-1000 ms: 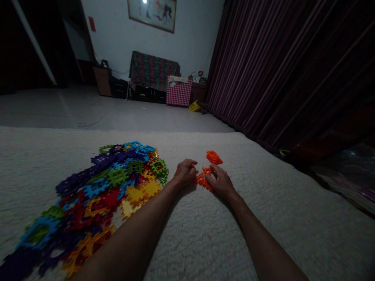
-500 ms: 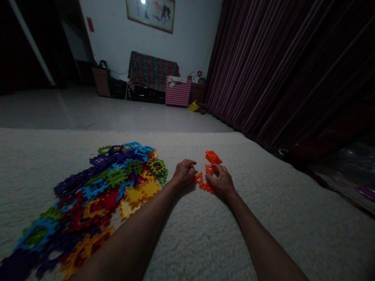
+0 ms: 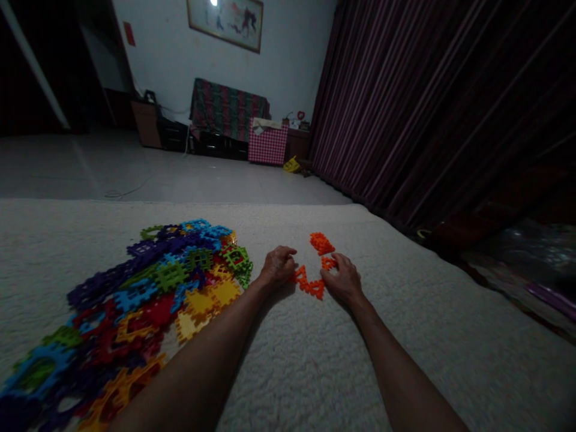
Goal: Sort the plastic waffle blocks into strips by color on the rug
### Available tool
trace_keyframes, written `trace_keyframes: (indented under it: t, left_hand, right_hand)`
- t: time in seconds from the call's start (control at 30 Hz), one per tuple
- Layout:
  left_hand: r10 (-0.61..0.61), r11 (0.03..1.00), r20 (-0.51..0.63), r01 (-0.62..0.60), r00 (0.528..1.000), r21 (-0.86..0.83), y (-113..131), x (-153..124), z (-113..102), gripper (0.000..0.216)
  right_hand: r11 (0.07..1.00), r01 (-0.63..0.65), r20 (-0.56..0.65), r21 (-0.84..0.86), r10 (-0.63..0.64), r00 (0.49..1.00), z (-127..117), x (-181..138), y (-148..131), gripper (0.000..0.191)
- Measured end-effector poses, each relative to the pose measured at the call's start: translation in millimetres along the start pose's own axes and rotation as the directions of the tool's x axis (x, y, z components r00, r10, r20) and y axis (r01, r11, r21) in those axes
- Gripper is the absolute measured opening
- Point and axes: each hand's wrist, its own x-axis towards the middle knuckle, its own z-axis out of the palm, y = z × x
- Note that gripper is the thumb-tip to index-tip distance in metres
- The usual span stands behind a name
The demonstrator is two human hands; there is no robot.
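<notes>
My left hand point(image 3: 278, 267) is closed at the left end of a joined strip of orange interlocking building pieces point(image 3: 311, 287), its fingertips partly hidden. My right hand point(image 3: 344, 278) pinches a single orange building piece point(image 3: 328, 263) between thumb and fingers, just above and right of the strip's right end. Beyond that hand lies a small pile of orange building pieces point(image 3: 321, 242). To the left of my left hand spreads a large heap of notched plastic pieces point(image 3: 171, 275) in purple, blue, green, red and yellow.
Everything lies on a pale quilted cover point(image 3: 292, 372), whose far edge borders a tiled floor point(image 3: 180, 180). A dark purple curtain point(image 3: 387, 108) hangs at the right. Against the far wall stand a cloth-draped low cabinet point(image 3: 229, 108) and a pink checked box point(image 3: 267, 144).
My right hand has drawn slightly away from the orange strip with its piece, baring the strip's right end. My left hand stays at the left end. The whole view has shifted a little.
</notes>
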Motion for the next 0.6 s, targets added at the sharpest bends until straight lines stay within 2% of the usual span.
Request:
trace_keyframes:
  t: [0.13,0.27,0.4,0.5,0.6]
  left_hand:
    - [-0.011,1.0,-0.001,0.011,1.0,0.012,2.1,0.2,-0.6,0.03]
    - [-0.004,1.0,-0.009,0.004,1.0,0.017,2.6,0.5,-0.8,0.03]
    - [-0.004,1.0,-0.043,0.003,0.999,-0.007,3.0,0.1,-0.5,0.03]
    - [-0.006,1.0,-0.038,0.006,0.999,-0.009,3.2,-0.1,-0.3,0.031]
    - [-0.008,1.0,-0.029,0.008,1.0,0.002,2.7,0.3,0.0,0.031]
  right_hand:
    - [0.999,0.021,0.029,-0.03,-0.02,0.999,-1.6,-0.9,-1.6,0.041]
    - [0.998,0.008,0.01,-0.066,-0.008,1.0,-3.7,-2.0,-4.6,0.047]
    - [1.0,-0.031,-0.079,0.005,0.031,0.996,-3.7,8.8,-6.1,0.051]
    - [0.994,-0.035,-0.171,0.1,0.052,0.984,-0.6,25.1,-3.5,0.055]
    - [0.987,-0.045,-0.214,0.156,0.078,0.974,6.6,37.4,0.9,0.06]
